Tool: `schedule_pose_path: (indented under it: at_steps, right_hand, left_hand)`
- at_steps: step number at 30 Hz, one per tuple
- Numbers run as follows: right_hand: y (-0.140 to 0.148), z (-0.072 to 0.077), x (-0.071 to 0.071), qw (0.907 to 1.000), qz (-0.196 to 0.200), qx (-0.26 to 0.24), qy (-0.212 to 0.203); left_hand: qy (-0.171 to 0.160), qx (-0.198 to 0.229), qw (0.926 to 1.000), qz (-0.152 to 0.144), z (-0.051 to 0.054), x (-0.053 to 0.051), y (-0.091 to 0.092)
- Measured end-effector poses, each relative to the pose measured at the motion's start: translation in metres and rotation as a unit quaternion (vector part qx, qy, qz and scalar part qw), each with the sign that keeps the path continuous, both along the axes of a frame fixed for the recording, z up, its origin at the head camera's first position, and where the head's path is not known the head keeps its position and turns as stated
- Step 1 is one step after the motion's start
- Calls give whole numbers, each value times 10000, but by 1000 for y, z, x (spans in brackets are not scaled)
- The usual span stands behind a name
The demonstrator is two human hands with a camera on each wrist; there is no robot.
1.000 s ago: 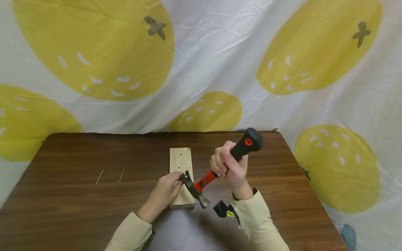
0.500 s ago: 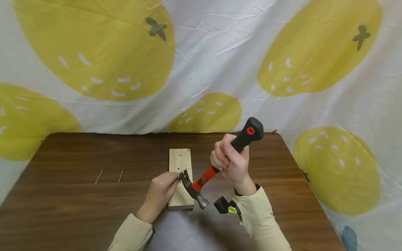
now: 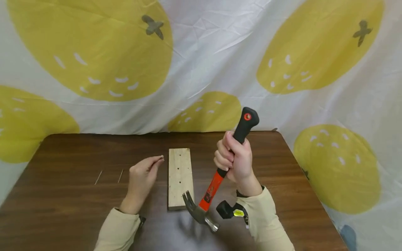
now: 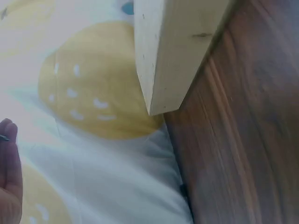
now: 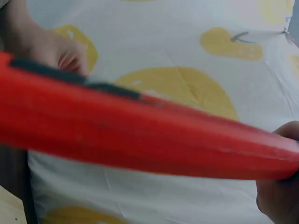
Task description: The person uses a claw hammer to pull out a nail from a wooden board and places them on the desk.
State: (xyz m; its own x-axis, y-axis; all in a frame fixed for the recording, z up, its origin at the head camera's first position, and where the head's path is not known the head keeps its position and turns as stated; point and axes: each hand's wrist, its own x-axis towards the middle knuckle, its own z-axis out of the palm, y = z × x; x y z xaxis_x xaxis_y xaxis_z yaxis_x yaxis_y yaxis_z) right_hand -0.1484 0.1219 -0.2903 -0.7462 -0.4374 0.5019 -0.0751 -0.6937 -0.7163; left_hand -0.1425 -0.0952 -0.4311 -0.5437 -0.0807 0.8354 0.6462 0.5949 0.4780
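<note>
My right hand [image 3: 235,160] grips the black part of a claw hammer's handle, its fingers wrapped round it. The hammer [image 3: 211,190] hangs head down, its claw just over the near right end of a pale wooden block [image 3: 176,193]. Several small dark holes run along the block's top. To the left of the block, my left hand [image 3: 140,179] is raised, thumb and fingertips pinched together. A thin metal nail [image 4: 3,138] shows at those fingertips in the left wrist view, mostly hidden. The red handle [image 5: 140,130] fills much of the right wrist view.
Two loose nails, one farther left [image 3: 98,177] and one nearer my left hand [image 3: 120,176], lie on the brown wooden table [image 3: 62,205]. A white cloth with yellow fruit prints [image 3: 216,62] hangs behind the table's far edge.
My left hand has moved away from the hammer's claw, up and left of the block. The hammer has come off the middle of the block, towards me, and stands more upright.
</note>
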Motion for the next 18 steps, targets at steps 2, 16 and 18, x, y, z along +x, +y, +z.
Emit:
schedule_pose_path:
  at_steps: [2, 16, 18]
  right_hand:
    - [5, -2, 1, 9998, 19, -154, 142]
    - [35, -30, -28, 9943, 908, -63, 560]
    - [40, -39, -30, 9929, 1069, 64, 508]
  left_hand:
    - [-213, -203, 9995, 79, 2, -1, -10]
    - [-4348, -656, 8896, 1235, -45, -16, -50]
    - [-4619, -684, 8754, 1248, -49, -19, -52]
